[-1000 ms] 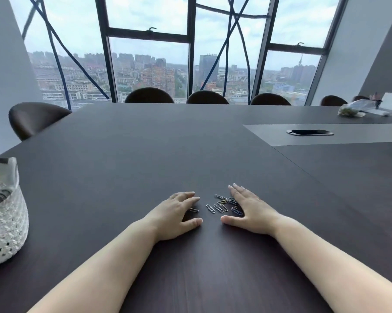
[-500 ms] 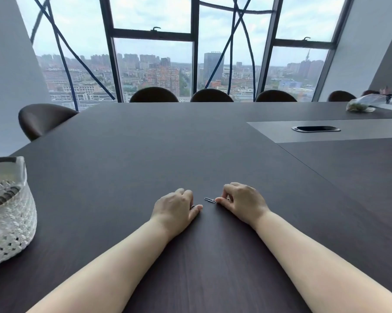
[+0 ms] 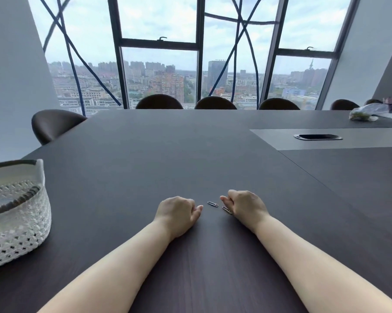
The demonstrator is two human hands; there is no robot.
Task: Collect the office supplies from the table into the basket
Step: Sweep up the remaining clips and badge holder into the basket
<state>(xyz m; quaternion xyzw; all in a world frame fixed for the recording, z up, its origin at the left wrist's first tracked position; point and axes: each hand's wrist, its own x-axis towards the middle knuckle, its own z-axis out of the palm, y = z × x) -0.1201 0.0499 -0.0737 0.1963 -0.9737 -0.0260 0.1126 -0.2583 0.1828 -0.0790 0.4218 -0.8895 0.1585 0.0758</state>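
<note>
We are at the gathering step, with nothing yet on its way to the basket (image 3: 19, 224), which stands at the left edge of the desk (image 3: 190, 154), well apart from both hands. Our left hand (image 3: 179, 213) rests on the desk with its fingers curled under and the thumb pointing inward. The grip is narrow, and we cannot tell whether anything is inside it. Our right hand (image 3: 246, 206) is curled the same way just across from it, and its contents are hidden too. Two paper clips (image 3: 212, 203) lie loose on the desk, one in the gap between the hands and the other against the inner edge of the right hand. We see no other supplies on the desk near us. Something dark shows inside the basket, though we cannot make out what. We judge that what remains is to pick up these loose clips and carry everything left to the basket.
</note>
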